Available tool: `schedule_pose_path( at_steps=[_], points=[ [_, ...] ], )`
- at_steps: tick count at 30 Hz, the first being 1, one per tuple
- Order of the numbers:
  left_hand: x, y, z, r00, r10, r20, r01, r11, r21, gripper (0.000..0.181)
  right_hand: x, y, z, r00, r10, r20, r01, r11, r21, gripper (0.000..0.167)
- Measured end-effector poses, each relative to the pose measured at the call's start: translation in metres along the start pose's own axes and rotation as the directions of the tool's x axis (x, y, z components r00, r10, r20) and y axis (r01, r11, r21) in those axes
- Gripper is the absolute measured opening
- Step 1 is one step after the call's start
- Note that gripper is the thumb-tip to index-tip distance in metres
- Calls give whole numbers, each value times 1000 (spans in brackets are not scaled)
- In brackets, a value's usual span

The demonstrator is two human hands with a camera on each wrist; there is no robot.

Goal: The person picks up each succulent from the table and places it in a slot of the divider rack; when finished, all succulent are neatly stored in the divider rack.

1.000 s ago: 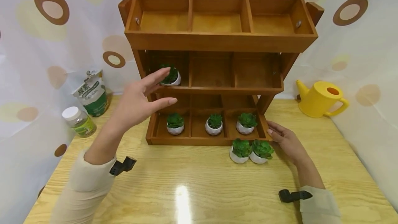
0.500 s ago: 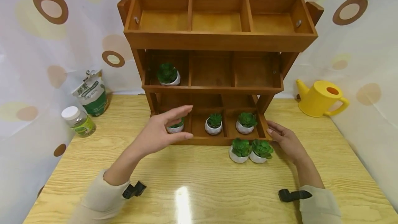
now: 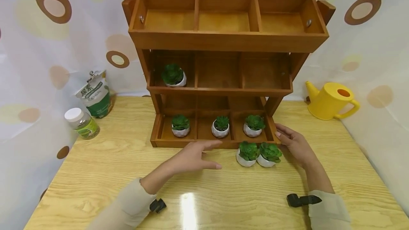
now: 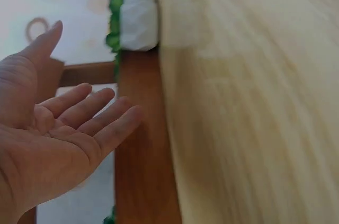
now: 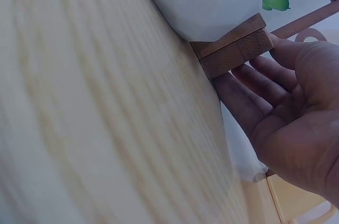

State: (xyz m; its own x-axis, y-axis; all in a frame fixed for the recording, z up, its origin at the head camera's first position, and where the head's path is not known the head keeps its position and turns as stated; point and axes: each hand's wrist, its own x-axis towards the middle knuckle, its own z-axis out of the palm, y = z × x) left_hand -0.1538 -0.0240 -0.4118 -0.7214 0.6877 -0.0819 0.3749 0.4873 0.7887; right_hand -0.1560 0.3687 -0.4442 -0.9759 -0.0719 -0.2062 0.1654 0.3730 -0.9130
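A three-tier wooden plant shelf (image 3: 228, 42) stands on the table. My left hand (image 3: 190, 157), fingers extended and holding nothing, hovers before its bottom tier. To the right of that hand, two potted succulents sit side by side on the table, the left one (image 3: 247, 155) and the right one (image 3: 269, 155), both green in white faceted pots. My right hand (image 3: 295, 144) grips the bottom tier's right end, thumb near the top edge in the right wrist view. Bottom-tier compartments hold a left succulent (image 3: 180, 125), a middle succulent (image 3: 221, 126) and a right succulent (image 3: 254, 125). Another succulent (image 3: 173, 75) occupies the middle tier's left compartment.
On the right stands a yellow watering can (image 3: 332, 101). At the left are a white-capped jar (image 3: 82, 123) and a green-and-white bag (image 3: 96, 95) with a clip. A patterned curtain (image 3: 76, 45) hangs behind the wooden table (image 3: 243, 201).
My left hand has come down from beside the middle tier and moved right, to the front of the bottom tier. The right hand stays at the shelf's end.
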Motion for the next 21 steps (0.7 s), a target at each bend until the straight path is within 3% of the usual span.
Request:
schedule_pose_path(
  at_steps=[7, 12, 21],
  points=[
    [25, 6, 16, 998, -1, 70, 1, 1000, 3, 76, -1, 2, -3, 1000, -5, 7, 5, 1000, 21, 70],
    [35, 8, 24, 997, 32, 68, -34, 999, 34, 77, -2, 1, -3, 1000, 6, 12, -6, 1000, 3, 71],
    [49, 17, 27, 997, 11, 72, -16, 997, 76, 75, -1, 0, -2, 1000, 11, 4, -11, 1000, -20, 69]
  ],
)
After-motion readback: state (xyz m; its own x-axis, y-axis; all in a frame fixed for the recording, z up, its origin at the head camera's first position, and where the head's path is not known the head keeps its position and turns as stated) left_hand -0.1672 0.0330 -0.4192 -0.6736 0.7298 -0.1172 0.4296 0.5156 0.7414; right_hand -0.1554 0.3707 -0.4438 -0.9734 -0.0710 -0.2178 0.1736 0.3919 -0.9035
